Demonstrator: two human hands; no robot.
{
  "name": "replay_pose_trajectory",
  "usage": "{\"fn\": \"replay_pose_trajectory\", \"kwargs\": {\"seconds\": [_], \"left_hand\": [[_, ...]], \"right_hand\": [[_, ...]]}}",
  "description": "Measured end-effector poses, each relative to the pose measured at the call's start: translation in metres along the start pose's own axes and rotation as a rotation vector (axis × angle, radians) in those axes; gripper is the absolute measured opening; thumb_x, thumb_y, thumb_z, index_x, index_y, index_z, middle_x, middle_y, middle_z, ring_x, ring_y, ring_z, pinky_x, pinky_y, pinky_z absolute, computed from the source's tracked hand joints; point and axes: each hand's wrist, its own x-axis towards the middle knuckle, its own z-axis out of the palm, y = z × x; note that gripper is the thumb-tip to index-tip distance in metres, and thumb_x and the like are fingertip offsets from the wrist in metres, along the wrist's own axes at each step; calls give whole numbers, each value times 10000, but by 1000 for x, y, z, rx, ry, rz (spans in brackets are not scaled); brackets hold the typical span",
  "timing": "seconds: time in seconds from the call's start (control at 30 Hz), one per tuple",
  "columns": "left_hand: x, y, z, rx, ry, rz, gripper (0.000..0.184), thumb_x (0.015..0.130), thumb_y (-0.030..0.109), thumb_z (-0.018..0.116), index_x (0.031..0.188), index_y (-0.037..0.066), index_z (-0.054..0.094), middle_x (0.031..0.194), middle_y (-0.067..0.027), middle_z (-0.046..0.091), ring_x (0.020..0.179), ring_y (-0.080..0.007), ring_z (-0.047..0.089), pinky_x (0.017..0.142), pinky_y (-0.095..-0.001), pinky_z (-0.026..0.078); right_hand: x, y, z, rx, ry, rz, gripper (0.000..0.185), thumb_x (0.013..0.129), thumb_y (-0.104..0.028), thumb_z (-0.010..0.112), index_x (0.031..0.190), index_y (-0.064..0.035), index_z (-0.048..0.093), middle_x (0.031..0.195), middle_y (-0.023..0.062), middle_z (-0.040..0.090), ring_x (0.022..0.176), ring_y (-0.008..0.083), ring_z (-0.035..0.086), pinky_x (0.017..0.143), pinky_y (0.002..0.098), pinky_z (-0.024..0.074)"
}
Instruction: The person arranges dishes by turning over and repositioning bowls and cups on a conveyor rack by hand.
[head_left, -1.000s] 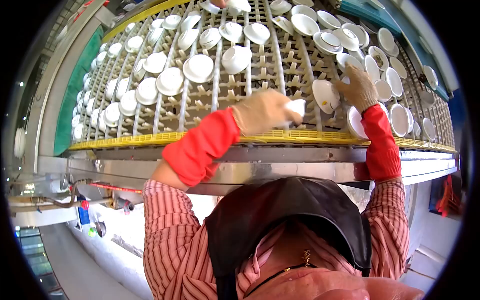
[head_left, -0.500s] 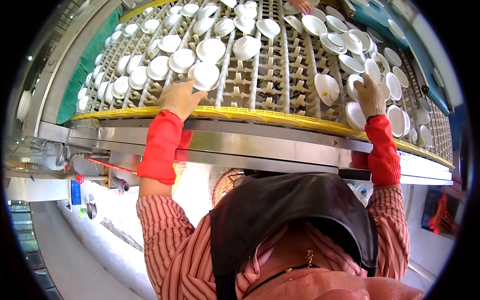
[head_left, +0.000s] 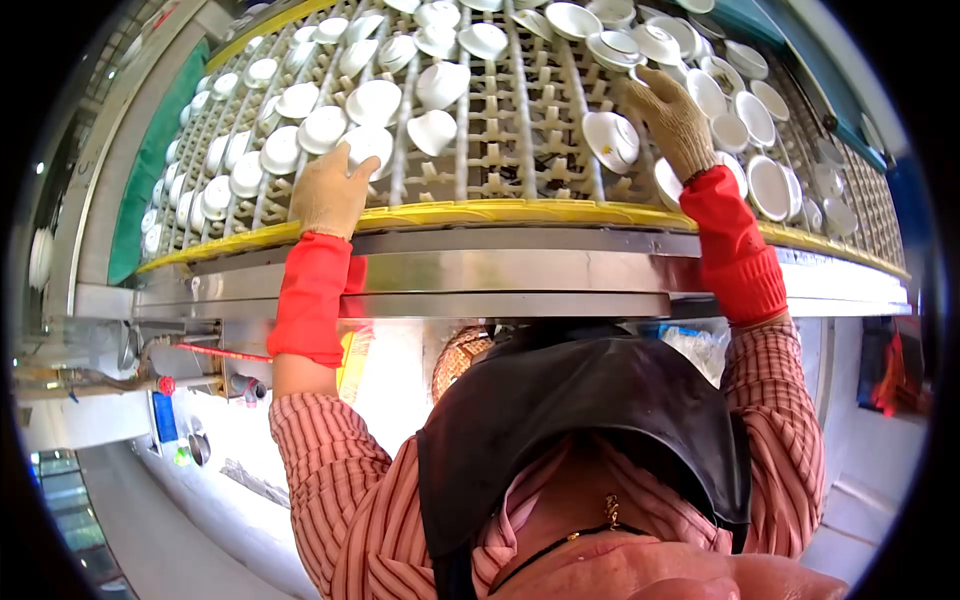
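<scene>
Both hands wear tan knitted gloves and red sleeve covers. My left hand point(head_left: 330, 190) is at the near edge of a pegged rack, thumb and fingers apart, its fingertips by an upside-down white bowl point(head_left: 370, 148). A smaller white bowl point(head_left: 432, 131) lies tilted to the right of that one. My right hand point(head_left: 672, 120) reaches over the rack with its fingers spread and bent; no dish shows in it. Just left of it leans a white bowl with food bits point(head_left: 611, 141). Beyond its fingertips are stacked dishes point(head_left: 616, 48).
White pegged rack point(head_left: 490, 165) has a yellow near edge point(head_left: 500, 212) and a steel ledge point(head_left: 480, 270) in front. Rows of upturned bowls point(head_left: 281, 150) stand at left, before a green curtain point(head_left: 150, 170). Several oval bowls point(head_left: 768, 187) crowd the right side.
My left hand moved left from the middle, where it held a small white item. My right hand moved up and left. A small bowl now stands mid-rack, and a hand at the far side has left view.
</scene>
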Motion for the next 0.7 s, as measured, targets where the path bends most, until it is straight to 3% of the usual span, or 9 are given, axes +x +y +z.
{"fn": "replay_pose_trajectory", "kwargs": {"seconds": [0.03, 0.1, 0.17, 0.2, 0.23, 0.43, 0.53, 0.57, 0.7], "left_hand": [[3, 6, 4, 34, 90, 147, 589, 945, 525, 789, 1282, 42, 771, 1145, -214, 791, 1103, -425, 723, 964, -523, 547], [12, 19, 15, 89, 283, 445, 588, 918, 496, 834, 1264, 24, 777, 1096, -193, 787, 1082, -400, 718, 975, -498, 541], [21, 65, 9, -21, 197, 546, 628, 892, 504, 859, 1257, 1, 763, 1049, -150, 772, 1060, -377, 703, 989, -482, 530], [30, 90, 13, -46, 230, 625, 607, 902, 508, 854, 1231, 6, 760, 1050, -141, 767, 1059, -366, 701, 980, -478, 529], [40, 115, 19, -68, 266, 705, 587, 912, 512, 848, 1206, 12, 757, 1050, -133, 761, 1058, -356, 699, 970, -474, 529], [98, 279, 78, -159, 236, 974, 574, 987, 605, 735, 1194, 70, 765, 1092, -112, 756, 1131, -302, 689, 1057, -453, 483], [130, 340, 104, -45, 122, 863, 596, 1027, 627, 663, 1269, 94, 774, 1258, -113, 774, 1258, -292, 675, 1124, -443, 459], [143, 354, 113, -36, 108, 803, 591, 1040, 624, 644, 1314, 117, 774, 1324, -102, 767, 1303, -286, 663, 1160, -438, 438], [186, 390, 126, 38, -131, 583, 582, 1075, 619, 617, 1384, 147, 761, 1457, -121, 722, 1381, -345, 637, 1204, -463, 444]], "right_hand": [[-5, 7, -20, -652, 12, -423, 492, 1049, -323, 748, 1369, 47, 702, 1284, 225, 789, 1123, 358, 790, 940, 421, 632], [-26, -5, -49, -329, -112, 193, 604, 967, -440, 822, 1345, 18, 708, 1205, 289, 771, 1114, 417, 777, 955, 506, 614], [-55, 19, -61, -424, -174, 142, 652, 924, -475, 847, 1320, 23, 706, 1180, 296, 772, 1101, 432, 777, 948, 518, 612], [-49, 9, -75, -458, -477, 273, 677, 901, -475, 859, 1313, 39, 699, 1160, 282, 780, 1109, 432, 770, 965, 508, 612], [-67, 25, -73, -550, -374, 6, 622, 889, -453, 861, 1291, 1, 728, 1117, 257, 781, 1101, 421, 762, 966, 503, 610], [-66, 47, -64, -528, -364, 54, 493, 911, -356, 808, 1276, -30, 749, 1117, 243, 751, 1049, 437, 724, 926, 539, 573], [-56, 45, -62, -485, -416, 68, 444, 922, -357, 794, 1271, -86, 758, 1088, 254, 748, 1024, 451, 734, 880, 552, 577], [-59, 47, -56, -448, -277, -13, 306, 917, -389, 793, 1026, -103, 788, 918, 213, 766, 952, 435, 756, 844, 569, 592], [-59, 57, -53, -331, -290, 62, 236, 960, -367, 742, 889, -150, 805, 850, 191, 752, 828, 440, 746, 783, 571, 584]]}}
